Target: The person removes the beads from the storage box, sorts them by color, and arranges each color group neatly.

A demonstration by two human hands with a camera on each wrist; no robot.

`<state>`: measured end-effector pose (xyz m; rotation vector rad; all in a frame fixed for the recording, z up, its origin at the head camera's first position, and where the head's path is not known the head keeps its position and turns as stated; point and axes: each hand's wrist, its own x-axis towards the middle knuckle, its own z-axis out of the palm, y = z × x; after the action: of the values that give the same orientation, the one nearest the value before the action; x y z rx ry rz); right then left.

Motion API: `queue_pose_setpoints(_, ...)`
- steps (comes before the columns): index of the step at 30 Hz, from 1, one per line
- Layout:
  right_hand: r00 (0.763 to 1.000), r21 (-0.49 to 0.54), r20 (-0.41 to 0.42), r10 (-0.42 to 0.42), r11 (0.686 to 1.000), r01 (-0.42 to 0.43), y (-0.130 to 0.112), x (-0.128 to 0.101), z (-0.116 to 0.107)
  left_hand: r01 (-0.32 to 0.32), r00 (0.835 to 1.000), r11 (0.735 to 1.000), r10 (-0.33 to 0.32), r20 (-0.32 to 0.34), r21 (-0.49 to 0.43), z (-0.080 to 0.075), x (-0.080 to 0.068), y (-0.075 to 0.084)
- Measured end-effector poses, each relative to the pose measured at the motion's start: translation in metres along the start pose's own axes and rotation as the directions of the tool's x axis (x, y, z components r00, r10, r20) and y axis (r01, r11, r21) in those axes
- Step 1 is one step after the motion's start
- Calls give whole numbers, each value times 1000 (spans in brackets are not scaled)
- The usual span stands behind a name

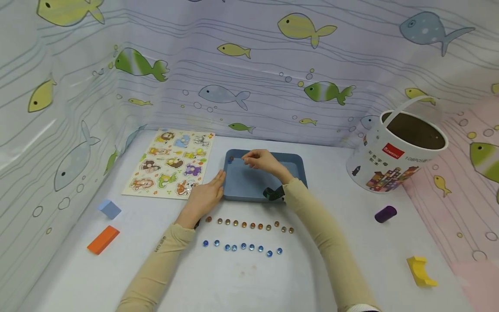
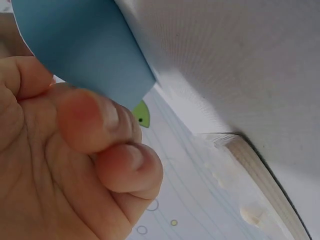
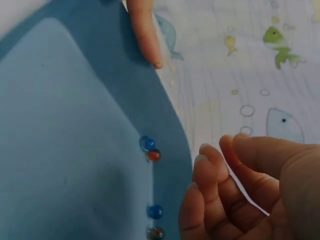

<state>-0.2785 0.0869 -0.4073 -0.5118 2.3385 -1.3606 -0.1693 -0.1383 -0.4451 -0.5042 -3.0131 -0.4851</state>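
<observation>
Dropping beads [image 3: 150, 149] into the tray [image 1: 296, 162].
We are steadying its edge with our flat left hand [image 1: 204, 197]; our loose, empty right hand [image 1: 263, 161] is risking scattering them.

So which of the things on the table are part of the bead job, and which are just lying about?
In use:
blue tray
beads in the tray
amber bead row
blue bead row
left hand at the tray's edge
right hand over the tray

Lying about:
animal puzzle board
white bucket
orange block
purple cylinder
yellow arch block
</observation>
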Motion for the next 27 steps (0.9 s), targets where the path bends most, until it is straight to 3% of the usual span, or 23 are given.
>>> queue_pose_setpoints(8, 987, 71, -133, 92, 994, -83, 8, 35, 25, 6, 1000, 1000, -6, -7, 29, 1, 0, 0)
queue_pose_setpoints(21, 958, -48, -240, 157, 984, -173, 8, 53, 61, -2, 1000, 1000, 3, -20, 20, 3, 0, 2)
queue_pose_setpoints(27, 963, -153, -244, 111, 977, -151, 7, 59, 68, -1, 999, 1000, 2, -34, 18, 4, 0, 0)
